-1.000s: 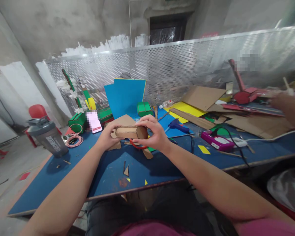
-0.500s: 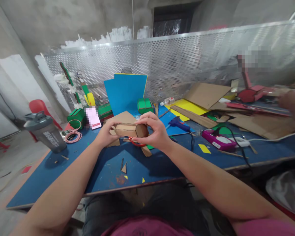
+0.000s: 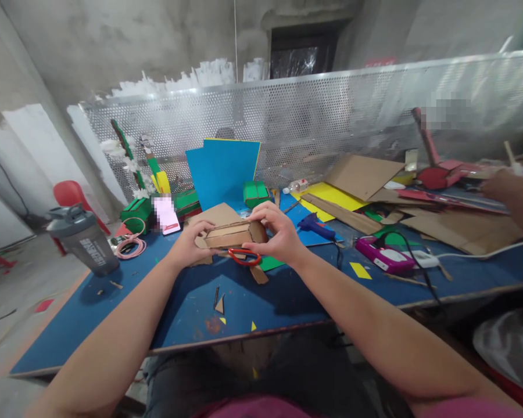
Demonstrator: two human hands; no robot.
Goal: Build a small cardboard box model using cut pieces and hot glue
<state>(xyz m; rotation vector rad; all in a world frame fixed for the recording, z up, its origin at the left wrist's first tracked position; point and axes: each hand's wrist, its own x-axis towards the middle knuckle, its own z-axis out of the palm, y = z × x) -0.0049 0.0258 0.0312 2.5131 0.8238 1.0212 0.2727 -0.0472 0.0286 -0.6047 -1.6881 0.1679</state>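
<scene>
A small many-sided cardboard box [image 3: 230,234] is held above the blue table between my two hands. My left hand [image 3: 192,244] grips its left end with thumb and fingers. At the other end my right hand [image 3: 279,232] has its fingers over the top edge and its thumb low. Below the box, red-handled scissors [image 3: 244,257] lie with their blades hidden. A cardboard strip [image 3: 258,274] lies just in front of them. Behind the box stand a green box of similar shape [image 3: 255,194] and upright blue sheets [image 3: 222,171].
A blue glue gun [image 3: 315,226] and a purple power strip [image 3: 386,254] with cables lie to the right. Cardboard sheets [image 3: 366,174] pile up behind them. At left stand a shaker bottle [image 3: 85,241] and a phone [image 3: 166,216]. Another person's hand [image 3: 508,188] is at far right.
The box has turned in my hands, so its right end faces less toward me and more of the scissors' handles shows. The whole view has shifted slightly down.
</scene>
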